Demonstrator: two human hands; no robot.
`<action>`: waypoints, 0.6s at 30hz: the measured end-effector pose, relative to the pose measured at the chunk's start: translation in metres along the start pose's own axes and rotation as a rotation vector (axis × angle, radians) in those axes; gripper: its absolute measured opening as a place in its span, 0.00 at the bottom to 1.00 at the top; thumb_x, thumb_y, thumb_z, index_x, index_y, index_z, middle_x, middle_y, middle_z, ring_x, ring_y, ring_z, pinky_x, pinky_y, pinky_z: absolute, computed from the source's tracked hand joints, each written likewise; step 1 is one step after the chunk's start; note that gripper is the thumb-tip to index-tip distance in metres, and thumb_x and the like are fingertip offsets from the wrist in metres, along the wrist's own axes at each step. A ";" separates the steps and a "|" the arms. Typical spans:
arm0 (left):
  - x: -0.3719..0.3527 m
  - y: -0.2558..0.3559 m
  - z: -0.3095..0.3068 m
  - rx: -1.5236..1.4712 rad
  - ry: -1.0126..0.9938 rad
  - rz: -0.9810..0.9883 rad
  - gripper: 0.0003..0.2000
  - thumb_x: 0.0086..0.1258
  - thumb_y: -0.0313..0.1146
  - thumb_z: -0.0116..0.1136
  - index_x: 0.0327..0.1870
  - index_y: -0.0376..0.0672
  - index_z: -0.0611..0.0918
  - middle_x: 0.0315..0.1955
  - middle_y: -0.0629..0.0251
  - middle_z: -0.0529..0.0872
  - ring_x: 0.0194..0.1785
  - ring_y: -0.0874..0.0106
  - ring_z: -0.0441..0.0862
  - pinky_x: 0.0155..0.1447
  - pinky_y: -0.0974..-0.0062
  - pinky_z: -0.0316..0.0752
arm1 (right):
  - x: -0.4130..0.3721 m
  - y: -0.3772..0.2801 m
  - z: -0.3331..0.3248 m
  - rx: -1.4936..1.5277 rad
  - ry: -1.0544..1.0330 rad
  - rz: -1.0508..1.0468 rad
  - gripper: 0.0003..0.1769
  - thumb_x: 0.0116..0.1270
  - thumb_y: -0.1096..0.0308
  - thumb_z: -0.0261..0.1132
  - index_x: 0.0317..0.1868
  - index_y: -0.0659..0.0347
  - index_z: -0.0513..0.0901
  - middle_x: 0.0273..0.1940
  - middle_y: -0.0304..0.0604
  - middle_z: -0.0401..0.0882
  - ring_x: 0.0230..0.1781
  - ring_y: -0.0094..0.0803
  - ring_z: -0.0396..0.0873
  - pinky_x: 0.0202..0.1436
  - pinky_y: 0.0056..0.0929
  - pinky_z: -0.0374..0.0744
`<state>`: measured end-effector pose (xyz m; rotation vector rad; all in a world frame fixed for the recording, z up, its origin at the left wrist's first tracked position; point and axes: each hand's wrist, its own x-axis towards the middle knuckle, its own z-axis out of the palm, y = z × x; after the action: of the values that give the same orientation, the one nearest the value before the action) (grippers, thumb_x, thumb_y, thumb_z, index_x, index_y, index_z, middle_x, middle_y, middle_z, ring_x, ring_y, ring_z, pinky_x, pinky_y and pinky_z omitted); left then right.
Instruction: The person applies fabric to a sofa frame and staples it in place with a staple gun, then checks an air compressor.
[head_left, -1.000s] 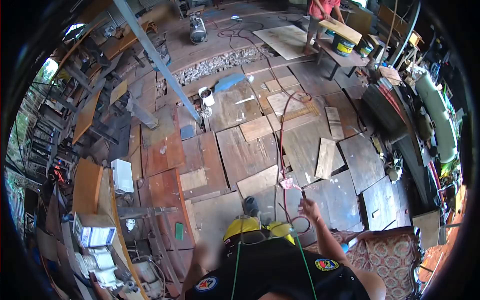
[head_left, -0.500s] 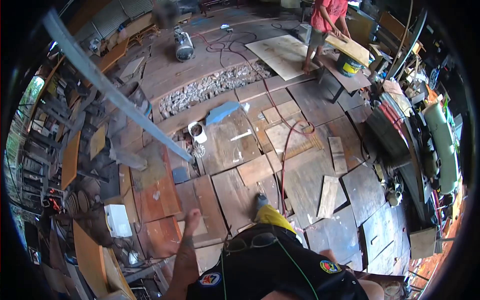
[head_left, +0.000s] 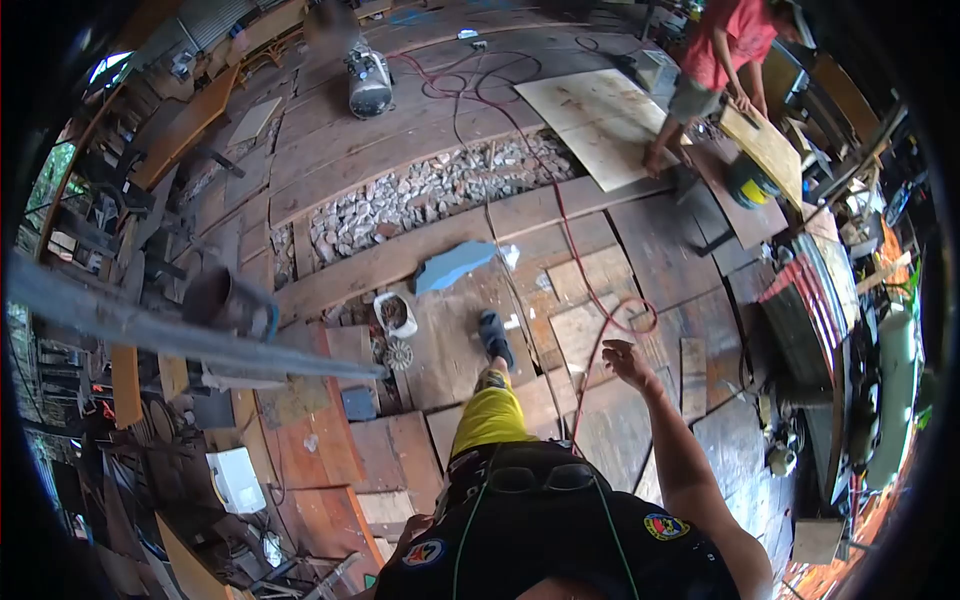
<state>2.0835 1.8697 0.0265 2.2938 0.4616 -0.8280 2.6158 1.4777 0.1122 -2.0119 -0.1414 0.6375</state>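
Observation:
My right hand [head_left: 628, 362] swings out ahead of my body with nothing in it, its fingers loosely stretched and apart. It hovers above the floor boards, near a red hose [head_left: 575, 385] that lies beneath. Low beside my waist, only a small part of my left hand [head_left: 415, 525] shows; its fingers are hidden against my dark shirt [head_left: 560, 530]. A pair of glasses [head_left: 540, 479] hangs at the shirt's front. One foot in a dark shoe [head_left: 494, 338] is forward on a wooden panel.
A slanting metal pole [head_left: 200, 335] stands at left, near a white bucket [head_left: 395, 315]. Ahead run a gravel strip [head_left: 400, 205] and an air compressor [head_left: 370, 85]. At right, another person [head_left: 735, 50] handles a board [head_left: 765, 150] over a bench [head_left: 735, 200].
I have stepped forward, so the pole and bucket sit closer. My right hand has swung forward into view; my left has drawn back beside my body. The other person leans further over the board.

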 end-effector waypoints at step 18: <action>0.627 0.141 -0.632 -0.834 0.479 0.100 0.09 0.72 0.38 0.56 0.35 0.42 0.80 0.25 0.70 0.78 0.25 0.78 0.74 0.29 0.77 0.68 | 0.171 -0.017 -0.059 -0.107 -0.198 0.939 0.07 0.66 0.67 0.59 0.33 0.58 0.82 0.31 0.42 0.83 0.23 0.33 0.83 0.21 0.33 0.80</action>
<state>2.8958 2.2595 0.0469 1.6739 0.7262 0.0188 2.7940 1.5006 0.0847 -2.0515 0.7075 1.4304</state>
